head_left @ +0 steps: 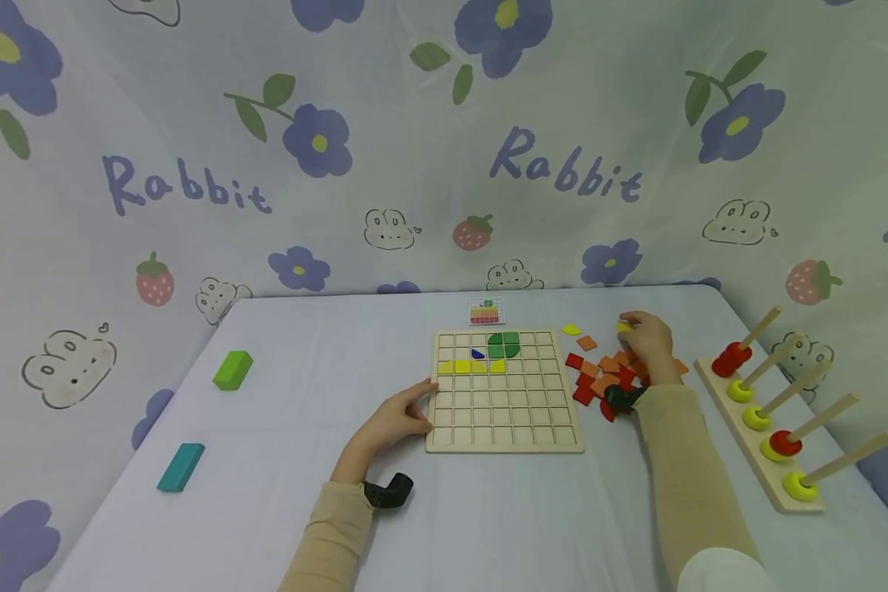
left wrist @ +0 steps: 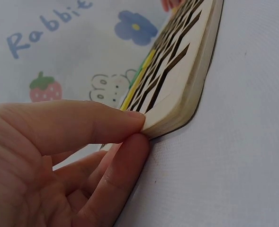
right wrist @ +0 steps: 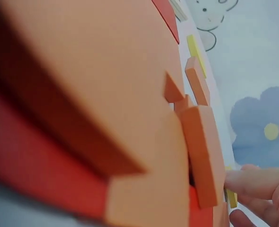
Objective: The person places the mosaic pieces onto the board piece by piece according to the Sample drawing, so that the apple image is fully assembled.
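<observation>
The right hand (head_left: 647, 335) pinches a small yellow tile (head_left: 624, 327) between thumb and fingertips, most of it covered by them. Under and just left of this hand lies a heap of orange and red tiles (head_left: 599, 385), partly hidden by the wrist and its black camera (head_left: 622, 399); seen from that wrist, the closest tiles blur. The right forearm reaches forward from the bottom edge.

Further left of the right hand is a wooden grid board (head_left: 501, 411). Its cells hold a row of four yellow squares (head_left: 462, 367), a dark blue curved piece (head_left: 477, 354) and a rounded group of green pieces (head_left: 504, 345). The left hand (head_left: 395, 415), thumb and forefinger spread apart, rests its fingertips against the board's left edge; its other fingers are hard to make out.

Beyond the board stands a pattern card (head_left: 486, 312), its print tiny. Right of the right hand, a five-peg stacker (head_left: 765, 460) carries red and yellow rings.
</observation>
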A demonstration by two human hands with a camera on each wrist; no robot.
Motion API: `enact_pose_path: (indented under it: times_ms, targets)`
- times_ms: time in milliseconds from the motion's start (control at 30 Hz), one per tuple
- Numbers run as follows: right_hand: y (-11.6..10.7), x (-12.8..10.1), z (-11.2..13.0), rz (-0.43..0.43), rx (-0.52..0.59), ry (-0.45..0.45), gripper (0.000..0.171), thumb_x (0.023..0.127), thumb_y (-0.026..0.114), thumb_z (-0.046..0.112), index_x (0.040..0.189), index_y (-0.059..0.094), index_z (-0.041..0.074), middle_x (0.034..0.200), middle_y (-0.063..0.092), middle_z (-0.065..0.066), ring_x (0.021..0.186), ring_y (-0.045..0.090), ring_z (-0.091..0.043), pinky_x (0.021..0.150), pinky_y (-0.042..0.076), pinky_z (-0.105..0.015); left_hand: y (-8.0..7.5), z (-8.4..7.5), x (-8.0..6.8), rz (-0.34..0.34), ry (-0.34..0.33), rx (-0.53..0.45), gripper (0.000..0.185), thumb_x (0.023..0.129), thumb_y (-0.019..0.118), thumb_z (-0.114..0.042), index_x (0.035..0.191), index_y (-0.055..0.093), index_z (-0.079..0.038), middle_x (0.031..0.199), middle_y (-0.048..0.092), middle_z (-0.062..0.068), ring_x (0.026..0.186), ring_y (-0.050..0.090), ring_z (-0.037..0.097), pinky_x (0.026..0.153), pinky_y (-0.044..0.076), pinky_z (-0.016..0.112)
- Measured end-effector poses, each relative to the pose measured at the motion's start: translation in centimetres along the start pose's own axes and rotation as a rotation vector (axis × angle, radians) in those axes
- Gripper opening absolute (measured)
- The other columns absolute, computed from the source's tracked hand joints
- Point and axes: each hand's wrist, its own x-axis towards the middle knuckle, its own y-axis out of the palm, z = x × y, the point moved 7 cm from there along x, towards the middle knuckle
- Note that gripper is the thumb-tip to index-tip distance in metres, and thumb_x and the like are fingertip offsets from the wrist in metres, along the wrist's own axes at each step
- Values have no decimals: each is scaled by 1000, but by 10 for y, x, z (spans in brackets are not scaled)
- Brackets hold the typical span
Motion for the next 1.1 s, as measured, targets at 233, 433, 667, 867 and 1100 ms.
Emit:
enact_pose_path:
  times_ms: [233,433,667,867,1100]
  targets:
    - [2,-7,22,-33,45,-60,43,89,56,14,130,50,1,132,46,-24,118,39,-41,96,33,-53,0,5,0,-12,-20,8,69,73,70,0,137,45,-11,149,30,6,72,51,15,65,42,27]
    - [16,-23,57,-27,87,-203,43,88,61,15,128,52,1,127,50,-23,115,43,-40,93,36,-52,-1,4,0,-14,-15,13,69,73,70,0,137,46,-11,149,30,6,71,51,15,64,42,27]
    - [41,-41,86,50,154,-264,43,87,64,19,127,55,6,125,53,-18,115,44,-36,90,40,-48,0,3,1,-12,-10,13,70,73,70,0,137,45,-11,150,29,7,71,51,15,63,42,26]
    - [61,-52,97,83,188,-270,42,85,67,22,124,58,9,122,56,-15,113,46,-34,88,41,-48,0,4,2,-14,-12,7,70,73,70,1,137,46,-11,150,29,7,71,51,15,63,42,26]
    - [77,-62,104,143,205,-231,43,83,69,24,123,59,11,123,56,-12,113,46,-32,91,39,-47,0,5,4,-2,2,16,69,73,69,1,137,45,-10,150,28,9,70,51,13,63,42,24]
